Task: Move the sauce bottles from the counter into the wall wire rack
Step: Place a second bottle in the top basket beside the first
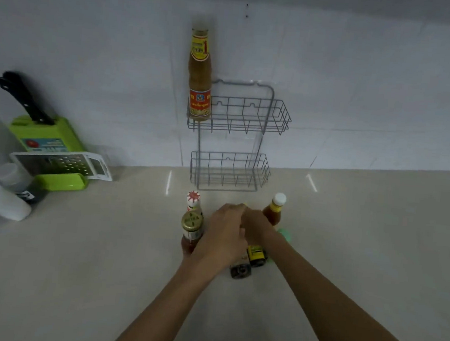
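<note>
A grey two-tier wall wire rack (pixel 277 115) hangs above the counter. A tall sauce bottle with a yellow and red label (pixel 200 75) stands at the left end of its upper tier; the lower tier (pixel 262 171) holds nothing. Several sauce bottles stand grouped on the counter below: a red-and-white-capped one (pixel 193 198), a gold-capped one (pixel 192 223), and a white-capped amber one (pixel 277 206). My left hand (pixel 224 232) is curled over the top of a dark bottle (pixel 241 271). My right hand (pixel 257 226) is closed on a yellow-labelled bottle (pixel 256 253). Both bottle tops are hidden.
A green knife block with a black-handled knife (pixel 45 133), a white grater (pixel 64 164) and white containers (pixel 0 202) sit at the left against the wall. A small green object (pixel 285 234) lies behind my right wrist. Beige counter (pixel 375 238) stretches to the right.
</note>
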A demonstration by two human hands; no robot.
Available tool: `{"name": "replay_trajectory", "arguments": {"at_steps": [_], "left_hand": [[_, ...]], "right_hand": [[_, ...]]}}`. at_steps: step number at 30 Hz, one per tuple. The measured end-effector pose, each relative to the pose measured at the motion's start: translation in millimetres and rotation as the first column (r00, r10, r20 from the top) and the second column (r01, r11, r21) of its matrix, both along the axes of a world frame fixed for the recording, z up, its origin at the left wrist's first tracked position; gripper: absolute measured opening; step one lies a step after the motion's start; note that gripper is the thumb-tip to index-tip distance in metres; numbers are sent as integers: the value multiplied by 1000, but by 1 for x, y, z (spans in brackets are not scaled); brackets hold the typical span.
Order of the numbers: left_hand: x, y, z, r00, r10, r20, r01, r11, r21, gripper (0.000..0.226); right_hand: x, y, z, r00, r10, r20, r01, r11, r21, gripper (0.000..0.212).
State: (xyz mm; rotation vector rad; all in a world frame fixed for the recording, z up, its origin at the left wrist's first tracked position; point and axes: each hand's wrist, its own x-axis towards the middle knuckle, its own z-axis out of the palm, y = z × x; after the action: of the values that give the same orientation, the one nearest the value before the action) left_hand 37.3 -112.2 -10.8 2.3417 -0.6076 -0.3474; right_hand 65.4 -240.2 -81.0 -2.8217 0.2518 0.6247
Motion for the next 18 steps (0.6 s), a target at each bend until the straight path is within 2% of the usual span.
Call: {"name": "replay_trajectory", "arguments": {"at_steps": [2,4,6,9,15,18], "left_hand": [[-8,1,-24,997,-10,-74,18,995,102,37],[-15,6,-52,988,-5,-155,37,979,202,35],[-19,10,-77,973,11,-230,44,971,235,27],[-25,16,-103,955,74,-288,-25,985,169,24],[-28,24,-134,897,148,-417,-136,989,58,34],[-26,29,-136,842,160,-515,-186,982,0,32]], "right_hand": [[-7,5,-18,1000,0,-8,-1,999,-50,27],[-11,8,-29,1000,-13,-27,12,999,-39,23],[-12,9,-33,1000,-23,-11,23,1000,-8,24],[-14,10,-33,997,-41,-63,45,997,56,27],[-21,5,-37,942,-231,-244,285,934,216,33],[-29,9,-41,925,-236,-299,321,906,276,48]]}}
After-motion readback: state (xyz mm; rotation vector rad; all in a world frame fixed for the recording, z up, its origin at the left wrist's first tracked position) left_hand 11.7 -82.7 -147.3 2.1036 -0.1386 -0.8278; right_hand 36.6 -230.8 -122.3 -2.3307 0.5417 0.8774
